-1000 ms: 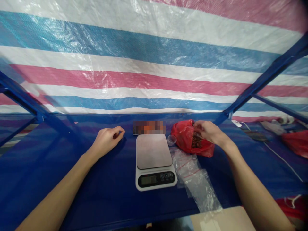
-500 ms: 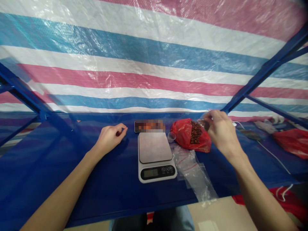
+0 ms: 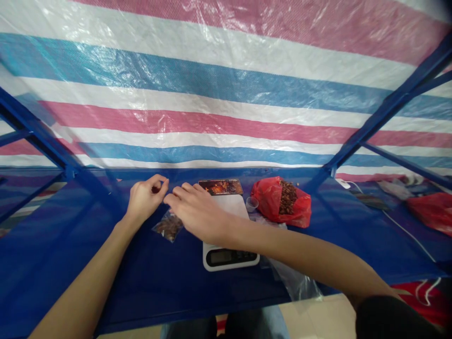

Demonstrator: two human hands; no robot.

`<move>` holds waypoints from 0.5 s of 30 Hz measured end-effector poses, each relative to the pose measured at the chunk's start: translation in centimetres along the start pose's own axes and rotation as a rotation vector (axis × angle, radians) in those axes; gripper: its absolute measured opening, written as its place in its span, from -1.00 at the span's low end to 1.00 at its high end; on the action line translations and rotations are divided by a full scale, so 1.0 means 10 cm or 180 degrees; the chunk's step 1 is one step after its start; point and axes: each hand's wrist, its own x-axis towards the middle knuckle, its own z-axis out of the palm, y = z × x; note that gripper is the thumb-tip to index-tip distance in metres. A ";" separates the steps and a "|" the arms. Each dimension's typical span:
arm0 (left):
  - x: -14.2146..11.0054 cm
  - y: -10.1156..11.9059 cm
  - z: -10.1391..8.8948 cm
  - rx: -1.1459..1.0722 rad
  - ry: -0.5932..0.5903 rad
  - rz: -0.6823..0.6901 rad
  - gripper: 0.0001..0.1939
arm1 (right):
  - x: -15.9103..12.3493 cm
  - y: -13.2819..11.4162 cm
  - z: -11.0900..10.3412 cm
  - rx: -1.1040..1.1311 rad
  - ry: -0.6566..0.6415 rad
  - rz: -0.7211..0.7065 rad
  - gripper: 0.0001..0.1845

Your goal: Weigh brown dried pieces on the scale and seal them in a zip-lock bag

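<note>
Left of the kitchen scale (image 3: pixel 231 258), my right hand (image 3: pixel 199 212) reaches across its pan with curled fingers closed on a small clear plastic bag of brown beans (image 3: pixel 169 227). The bag hangs partly below those fingers, and its top edge is hidden. Just left of it, my left hand (image 3: pixel 145 200) has thumb and forefinger drawn together in a pinch, with nothing visible between them. The two hands' fingertips are close together. My right forearm covers part of the scale and of the flat clear bags (image 3: pixel 293 280) on its right.
An open red plastic bag (image 3: pixel 263 190) full of brown beans stands right of the scale, beside a small clear cup (image 3: pixel 252 204). A dark printed card (image 3: pixel 221 187) lies behind the scale. Blue frame posts (image 3: pixel 374 115) flank the blue shelf (image 3: pixel 151 287); striped sheeting hangs behind.
My right hand has swung left from beside the red bag, across the scale, bringing the small bag of beans. My left hand has shifted slightly left and stays pinched.
</note>
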 end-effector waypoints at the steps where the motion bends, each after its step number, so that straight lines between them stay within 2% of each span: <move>1: 0.00 -0.01 0.01 0.0027 0.0038 0.0007 -0.68 | -0.06 0.09 -0.09 0.0060 0.0045 0.0107 -0.72; 3: -0.01 0.00 0.03 0.0063 0.0056 0.0055 -0.68 | -0.31 0.40 -0.35 0.0228 0.0158 0.0478 -0.70; 6: -0.04 0.11 0.11 0.0076 -0.0104 0.0149 -0.69 | -0.94 1.11 -0.79 0.0499 0.0431 0.1446 -0.71; 7: -0.06 0.15 0.14 0.0092 -0.0190 0.0183 -0.70 | -1.18 1.37 -0.91 0.0476 0.0388 0.1736 -0.75; 9: -0.10 0.24 0.22 0.0143 -0.0436 0.0253 -0.71 | -1.64 1.82 -1.05 0.0530 -0.0071 0.2262 -0.84; 11: -0.13 0.30 0.28 0.0179 -0.0808 0.0306 -0.72 | -1.99 2.11 -1.05 0.0775 -0.0490 0.2587 -0.89; 13: -0.14 0.32 0.32 0.0217 -0.1197 0.0341 -0.71 | -2.16 2.20 -0.95 0.0854 -0.0306 0.2639 -0.86; 15: -0.14 0.31 0.33 0.0341 -0.1452 0.0356 -0.70 | -2.19 2.19 -0.81 0.0914 -0.0009 0.2585 -0.77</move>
